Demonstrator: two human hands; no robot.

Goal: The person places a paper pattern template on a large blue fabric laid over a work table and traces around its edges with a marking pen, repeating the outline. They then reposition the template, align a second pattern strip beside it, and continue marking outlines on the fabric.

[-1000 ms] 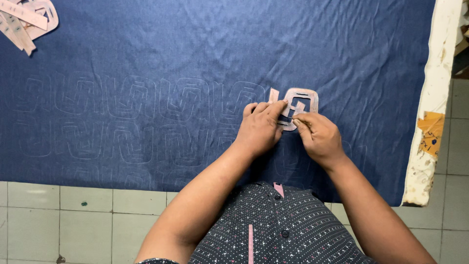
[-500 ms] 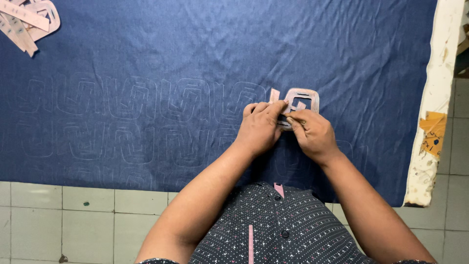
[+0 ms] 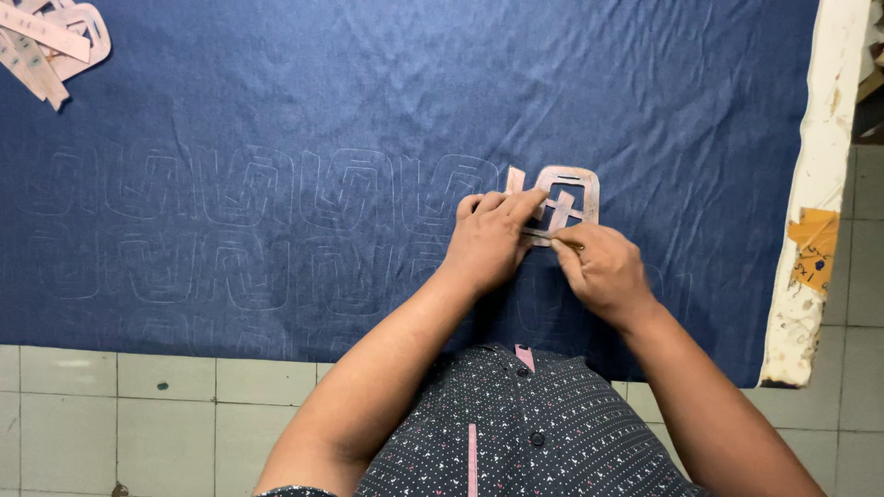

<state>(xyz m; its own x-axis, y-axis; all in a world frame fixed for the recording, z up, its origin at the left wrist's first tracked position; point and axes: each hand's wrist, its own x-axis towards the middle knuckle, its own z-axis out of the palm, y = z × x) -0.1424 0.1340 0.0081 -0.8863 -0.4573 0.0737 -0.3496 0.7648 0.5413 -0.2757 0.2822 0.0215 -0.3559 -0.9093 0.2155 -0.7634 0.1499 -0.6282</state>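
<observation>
Clearly the tracing step is in hand: a pinkish template [image 3: 564,200], a rounded rectangular frame with cut-out bars inside, lies flat on the dark blue cloth [image 3: 387,101] toward its right half. The left hand [image 3: 488,241] presses down on the template's left edge with flattened, spread fingers, closed around nothing. The right hand [image 3: 603,269] is curled shut in a writing pinch on a thin marking tool [image 3: 555,241], which is mostly hidden; its tip sits at the template's lower edge.

To the left of the template, rows of faint pale outlines [image 3: 249,221] of the same rounded shape run across the cloth, so by my judgement the marking is well along. The next move likely calls for steady downward pressure so the stiff, card-like template does not slip on the soft, slightly wrinkled weave.

More pinkish templates [image 3: 51,41] are piled at the far left corner. A worn cream edge of the surface [image 3: 820,184] shows at the right, with an orange scrap [image 3: 814,241] stuck to it. Pale tiles [image 3: 138,405] lie below.
</observation>
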